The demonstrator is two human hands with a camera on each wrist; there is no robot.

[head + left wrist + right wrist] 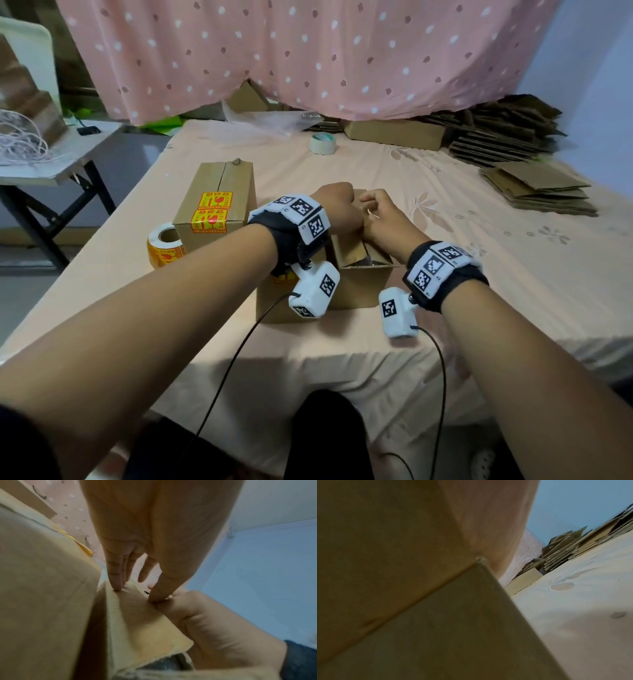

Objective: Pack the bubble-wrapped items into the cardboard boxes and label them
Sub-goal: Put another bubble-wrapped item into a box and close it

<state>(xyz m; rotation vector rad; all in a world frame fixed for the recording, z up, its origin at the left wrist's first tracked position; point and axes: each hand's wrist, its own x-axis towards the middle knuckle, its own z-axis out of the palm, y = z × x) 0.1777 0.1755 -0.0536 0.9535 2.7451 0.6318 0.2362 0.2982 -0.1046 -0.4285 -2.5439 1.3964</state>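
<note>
An open cardboard box stands in the middle of the bed, and both hands are at its top flaps. My left hand reaches down onto a raised flap, fingertips and thumb pinching its far edge. My right hand curls its fingers round the same flap's right edge, beside the left thumb. Something grey and bubble-wrapped shows inside the box under the flap. In the right wrist view only the palm and the box's side wall show; the fingers are hidden.
A closed box with two yellow fragile labels lies to the left, a roll of labels beside it. A tape roll and loose plastic wrap lie at the back. Flat cardboard stacks fill the right.
</note>
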